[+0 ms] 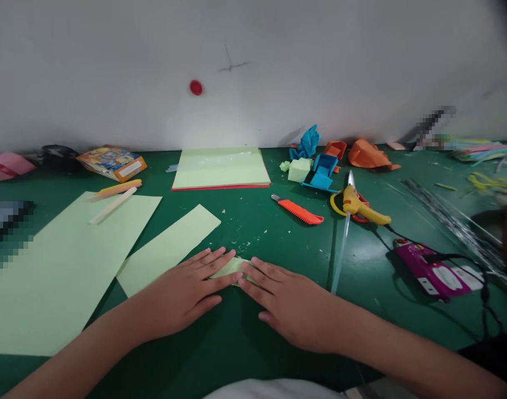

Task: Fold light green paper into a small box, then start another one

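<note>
Well, green tabletop (245, 343) against grey wall (319, 66); hands (193, 291) (292, 305) flat, unclenched over pale-green paper (229, 268).

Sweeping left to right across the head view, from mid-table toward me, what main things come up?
Large pale green paper sheet → left hand → small pale green paper piece → right hand → yellow plastic glue gun → purple boxy device.

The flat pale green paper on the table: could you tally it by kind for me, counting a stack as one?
Large sheet: 1
Narrower strip: 1
Stack at the back: 1
Small piece under the left hand and right hand: 1
Total: 4
</note>
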Tool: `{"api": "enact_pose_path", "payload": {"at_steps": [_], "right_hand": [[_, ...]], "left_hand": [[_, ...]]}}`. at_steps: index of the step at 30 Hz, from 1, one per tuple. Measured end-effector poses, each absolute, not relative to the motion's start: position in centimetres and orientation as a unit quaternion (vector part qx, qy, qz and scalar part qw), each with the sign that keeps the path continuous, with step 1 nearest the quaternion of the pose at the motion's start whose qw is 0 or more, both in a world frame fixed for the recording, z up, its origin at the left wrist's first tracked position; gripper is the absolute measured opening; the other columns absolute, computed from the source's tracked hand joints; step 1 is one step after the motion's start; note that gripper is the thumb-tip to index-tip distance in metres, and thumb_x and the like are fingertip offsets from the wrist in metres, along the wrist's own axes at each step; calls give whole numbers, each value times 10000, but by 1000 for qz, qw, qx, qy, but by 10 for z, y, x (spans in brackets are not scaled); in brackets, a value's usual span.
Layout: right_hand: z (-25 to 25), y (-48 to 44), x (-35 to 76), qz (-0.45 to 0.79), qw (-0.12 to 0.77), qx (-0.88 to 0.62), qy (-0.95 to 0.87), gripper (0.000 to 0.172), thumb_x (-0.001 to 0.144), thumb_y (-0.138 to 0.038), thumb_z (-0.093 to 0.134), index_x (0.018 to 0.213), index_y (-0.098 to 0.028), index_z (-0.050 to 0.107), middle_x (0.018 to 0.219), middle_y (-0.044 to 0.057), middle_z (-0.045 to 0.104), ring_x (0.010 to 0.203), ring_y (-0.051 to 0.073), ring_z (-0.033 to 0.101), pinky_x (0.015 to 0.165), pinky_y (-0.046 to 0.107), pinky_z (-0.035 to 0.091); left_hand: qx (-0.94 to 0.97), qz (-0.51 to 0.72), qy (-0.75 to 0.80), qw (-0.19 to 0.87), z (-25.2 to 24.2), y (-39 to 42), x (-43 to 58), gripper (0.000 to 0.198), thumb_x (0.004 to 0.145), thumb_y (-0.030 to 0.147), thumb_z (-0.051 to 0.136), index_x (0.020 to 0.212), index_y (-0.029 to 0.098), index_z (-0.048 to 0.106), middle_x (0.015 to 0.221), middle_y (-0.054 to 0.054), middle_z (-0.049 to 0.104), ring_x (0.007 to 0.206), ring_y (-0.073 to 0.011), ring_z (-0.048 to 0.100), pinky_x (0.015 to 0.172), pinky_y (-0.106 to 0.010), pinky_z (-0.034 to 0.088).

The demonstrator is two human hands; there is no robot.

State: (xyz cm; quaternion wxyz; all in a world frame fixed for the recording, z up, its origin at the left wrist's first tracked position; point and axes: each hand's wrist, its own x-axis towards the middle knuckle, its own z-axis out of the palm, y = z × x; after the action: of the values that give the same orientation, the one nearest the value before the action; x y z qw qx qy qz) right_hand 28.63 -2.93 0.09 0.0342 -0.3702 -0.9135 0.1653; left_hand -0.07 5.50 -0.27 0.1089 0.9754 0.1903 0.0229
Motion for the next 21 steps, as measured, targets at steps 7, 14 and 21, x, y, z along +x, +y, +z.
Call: {"api": "enact_pose_path", "payload": {"at_steps": [7, 14, 21], "right_hand": [[21, -26, 298, 199, 4, -375, -905, 568, 1060, -344, 494, 1595, -173, 408, 1679, 141, 314, 1550, 312, 303, 1282, 556, 210], [30, -26, 310, 219, -24, -375, -901, 572, 1052, -309, 473, 1610, -228, 376, 1671, 110, 343, 1554, 284, 303, 1249, 569, 215], [37, -27, 299, 232, -9, -388, -892, 582, 1021, -390, 535, 1570, -215, 451, 1625, 173, 416, 1492, 366, 409, 1165, 609, 308]], "left_hand": [[975, 15, 205, 81, 3, 53, -9, 586, 1058, 385, 520, 1593, 472, 298, 1704, 3, 246, 1551, -284, 314, 1267, -543, 255], [969, 12, 235, 71, 4, 50, -10, 559, 1058, 398, 518, 1567, 519, 323, 1702, -28, 239, 1522, -325, 365, 1237, -675, 188], [969, 26, 239, 58, 9, 27, 0, 592, 992, 253, 564, 1559, 356, 433, 1668, -49, 360, 1521, -319, 377, 1241, -628, 294]]}}
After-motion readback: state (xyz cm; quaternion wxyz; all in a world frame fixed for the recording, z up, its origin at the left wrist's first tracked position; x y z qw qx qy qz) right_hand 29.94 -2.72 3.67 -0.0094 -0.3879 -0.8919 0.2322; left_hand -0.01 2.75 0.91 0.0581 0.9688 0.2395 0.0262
